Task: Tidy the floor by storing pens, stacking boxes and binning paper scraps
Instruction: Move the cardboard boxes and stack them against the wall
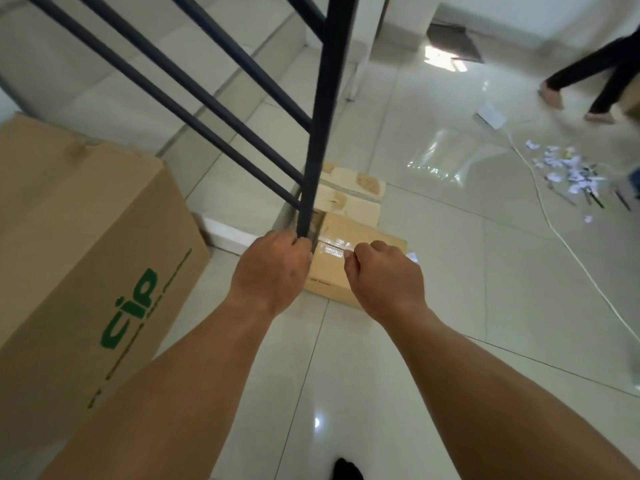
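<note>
both hands, left hand (272,268) & right hand (384,275), curled over taped cardboard box (346,237).

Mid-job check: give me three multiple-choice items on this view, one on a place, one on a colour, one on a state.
1. Where is the pile of white paper scraps?
A. far right on the tiled floor
B. on the stairs
C. inside a box

2. What colour is the print on the large brown cardboard box?
A. red
B. green
C. blue

3. What is the left hand doing?
A. lying flat on the floor
B. holding a pen
C. grip closed round the dark metal railing post

Answers: 1 A, scraps lie on tiles far right. 2 B, lettering is green. 3 C, fingers wrap the post.
</note>
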